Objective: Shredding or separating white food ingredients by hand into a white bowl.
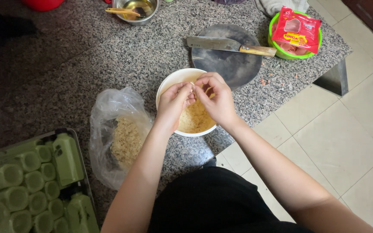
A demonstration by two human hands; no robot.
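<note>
1. Both hands meet over the white bowl (169, 84), centre frame: left hand (173, 103) and right hand (216, 99) pinch 1 clump of dried noodles (194, 118), fingertips together.
2. Crumbling looks best kept low inside the rim, limiting scatter.
3. A clear bag (117, 129) holding more noodles lies lower left; a cleaver (225, 44) rests on the round board, upper centre.

Granite counter (109, 56): white bowl (173, 82), clear bag (113, 108), round board (234, 64).
</note>
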